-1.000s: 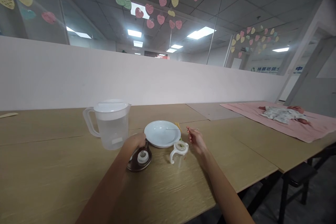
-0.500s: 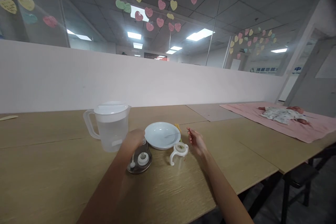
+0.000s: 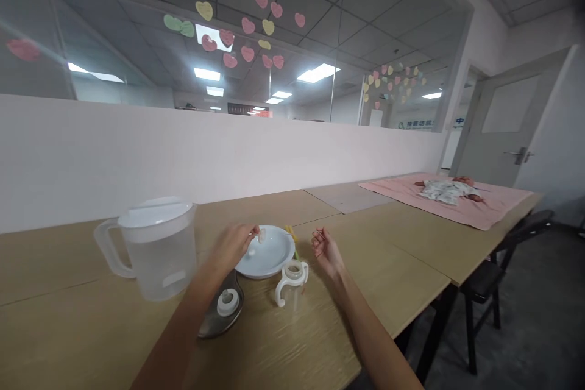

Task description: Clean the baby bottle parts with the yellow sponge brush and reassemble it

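Note:
Over the left rim of a white bowl (image 3: 274, 259), my left hand (image 3: 235, 247) pinches a small pale translucent piece (image 3: 262, 235). A small white item (image 3: 251, 252) shows below those fingers, at the bowl's left side. My right hand (image 3: 325, 248) is raised right of the bowl with fingers curled; whatever it may hold is too small to name. Between my hands stands a clear bottle with a white two-handled collar (image 3: 293, 274), its top open. A dark tray (image 3: 235, 317) under my left forearm bears a white ring cap with a nipple (image 3: 227, 301).
A lidded clear pitcher (image 3: 159, 250) stands on the left of the wooden table (image 3: 292, 353). Yellow and green sticks (image 3: 291, 234) lie behind the bottle. A doll (image 3: 445, 191) rests on a pink cloth (image 3: 484, 210) at the far right, near a dark chair (image 3: 482, 280).
The view has swung right. My left hand has moved from the tray to above the bowl and now shows a pale piece in its fingers. My right hand stays raised beside the bowl.

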A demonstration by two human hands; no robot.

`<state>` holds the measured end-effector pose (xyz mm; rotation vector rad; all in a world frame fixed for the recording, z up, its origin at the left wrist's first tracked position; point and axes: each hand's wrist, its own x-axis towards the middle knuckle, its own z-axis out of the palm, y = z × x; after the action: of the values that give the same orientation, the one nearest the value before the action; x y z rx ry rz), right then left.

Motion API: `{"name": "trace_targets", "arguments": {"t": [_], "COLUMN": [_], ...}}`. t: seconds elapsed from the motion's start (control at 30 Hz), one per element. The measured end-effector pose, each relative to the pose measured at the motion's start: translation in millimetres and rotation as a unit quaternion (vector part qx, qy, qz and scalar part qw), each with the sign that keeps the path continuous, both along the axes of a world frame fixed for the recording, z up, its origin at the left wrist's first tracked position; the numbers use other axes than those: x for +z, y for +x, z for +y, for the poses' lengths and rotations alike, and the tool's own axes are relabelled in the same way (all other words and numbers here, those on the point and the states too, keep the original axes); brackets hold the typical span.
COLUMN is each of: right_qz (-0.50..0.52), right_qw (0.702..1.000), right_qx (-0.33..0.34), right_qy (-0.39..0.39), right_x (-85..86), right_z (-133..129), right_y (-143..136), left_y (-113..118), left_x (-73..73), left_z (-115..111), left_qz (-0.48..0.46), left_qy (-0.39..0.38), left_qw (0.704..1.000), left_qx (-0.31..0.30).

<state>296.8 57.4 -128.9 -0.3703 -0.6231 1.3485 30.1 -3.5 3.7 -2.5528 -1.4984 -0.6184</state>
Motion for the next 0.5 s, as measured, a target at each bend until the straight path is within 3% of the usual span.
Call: {"name": "trace_targets", "arguments": {"t": [0.23,0.5], "right_qz": [-0.04,-0.069], "right_qw": [0.999,0.997], "right_qx": [-0.007,-0.023], "right_qy": [0.007,0.01], "right_x": [5.0,2.4], "right_z": [0,3], "right_y": [-8,-10], "left_y": [20,25], "left_x": [-16.2,-21.4], "left_z": [7,9], "left_qz": [-0.001,-0.015], "left_qy": [0.018,-0.005], "left_qw": [0.999,0.999], "left_qx": [-0.032,-0.032]}}
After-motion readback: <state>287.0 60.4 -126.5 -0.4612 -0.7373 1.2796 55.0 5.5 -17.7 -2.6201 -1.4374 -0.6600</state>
